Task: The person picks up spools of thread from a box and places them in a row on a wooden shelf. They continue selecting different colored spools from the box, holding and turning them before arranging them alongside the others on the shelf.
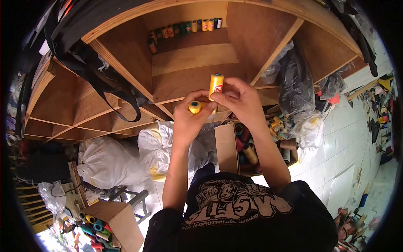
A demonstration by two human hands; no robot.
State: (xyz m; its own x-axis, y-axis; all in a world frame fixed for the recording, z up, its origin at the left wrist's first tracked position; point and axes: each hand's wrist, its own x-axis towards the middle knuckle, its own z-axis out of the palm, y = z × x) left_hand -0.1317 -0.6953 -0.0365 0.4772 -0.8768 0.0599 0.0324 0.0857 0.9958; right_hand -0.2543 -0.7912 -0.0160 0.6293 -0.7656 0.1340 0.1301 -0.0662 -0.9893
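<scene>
My right hand [240,102] holds a yellow thread spool [215,85] upright by its lower end, in front of a wooden shelf unit [191,59]. My left hand [189,119] grips a second yellow spool [194,107] lying sideways, its dark-centred end facing me. The two spools and both hands nearly touch. On the upper shelf stands a row of coloured thread spools [184,28].
An open cardboard box [226,147] of mixed spools sits on the floor below my hands. White stuffed sacks [105,161] lie to the left. Another box of spools [98,227] is at lower left. Black straps [105,80] hang over the shelf; plastic bags [294,84] at right.
</scene>
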